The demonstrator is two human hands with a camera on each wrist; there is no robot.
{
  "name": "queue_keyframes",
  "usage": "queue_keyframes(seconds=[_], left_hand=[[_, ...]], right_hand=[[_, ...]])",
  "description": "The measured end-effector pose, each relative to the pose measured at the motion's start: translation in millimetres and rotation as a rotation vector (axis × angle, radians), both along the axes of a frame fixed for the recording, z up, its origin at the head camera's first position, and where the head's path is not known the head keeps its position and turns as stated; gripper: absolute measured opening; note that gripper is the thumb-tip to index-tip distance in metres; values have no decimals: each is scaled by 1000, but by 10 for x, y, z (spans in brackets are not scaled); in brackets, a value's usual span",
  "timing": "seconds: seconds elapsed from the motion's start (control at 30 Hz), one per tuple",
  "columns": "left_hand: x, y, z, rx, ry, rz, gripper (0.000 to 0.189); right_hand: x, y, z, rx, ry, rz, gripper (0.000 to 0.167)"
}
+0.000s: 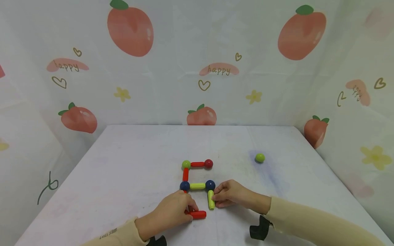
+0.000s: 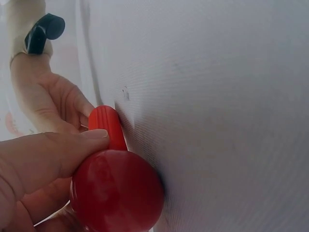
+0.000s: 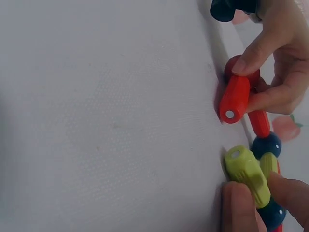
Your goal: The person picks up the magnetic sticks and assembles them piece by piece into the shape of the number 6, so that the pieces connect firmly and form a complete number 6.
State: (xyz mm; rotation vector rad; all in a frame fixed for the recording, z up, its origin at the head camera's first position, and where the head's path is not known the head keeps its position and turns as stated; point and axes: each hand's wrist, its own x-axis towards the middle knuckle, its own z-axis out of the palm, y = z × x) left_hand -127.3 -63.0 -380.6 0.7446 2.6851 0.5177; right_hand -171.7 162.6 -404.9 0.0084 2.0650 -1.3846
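A frame of magnetic sticks and balls lies flat on the white table. It runs from a red ball (image 1: 208,164) past a green ball (image 1: 186,164) to a left blue ball (image 1: 184,186) and a right blue ball (image 1: 210,185), with a yellow-green stick between the blue ones. My left hand (image 1: 172,208) pinches a red magnetic stick (image 1: 198,214) where it meets another red ball (image 2: 118,191), hidden in the head view. Below the right blue ball, my right hand (image 1: 232,194) pinches a yellow-green magnetic stick (image 1: 211,201); its free end points towards me.
A loose green ball (image 1: 260,158) sits at the back right of the table. Behind and beside the table (image 1: 138,147) hangs a white cloth (image 1: 172,41) printed with fruit. Each wrist carries a black mount (image 1: 260,228).
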Motion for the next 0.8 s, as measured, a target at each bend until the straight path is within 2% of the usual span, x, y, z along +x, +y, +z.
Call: queue_keyframes(seconds=[0.13, 0.27, 0.37, 0.43, 0.5, 0.63, 0.7, 0.8], left_hand=[[3, 3, -2, -2, -2, 10, 17], [4, 6, -2, -4, -2, 14, 18], [2, 4, -6, -4, -2, 16, 18], [4, 4, -9, -3, -5, 21, 18], [4, 4, -13, -1, -6, 23, 18], [8, 4, -8, 2, -6, 24, 18], [10, 4, -5, 4, -5, 21, 18], [13, 5, 0, 3, -2, 17, 18]], right_hand=[[-12, 75, 30, 4, 54, 1, 26], [-78, 201, 152, -45, 109, -32, 28], [-170, 337, 281, -101, 206, -37, 34], [-244, 434, 374, -110, 310, -21, 37], [-321, 542, 452, -70, 439, -3, 38], [-471, 766, 559, 100, 699, -5, 38], [-532, 876, 590, 179, 774, -30, 40], [-627, 1034, 592, 230, 797, -66, 48]])
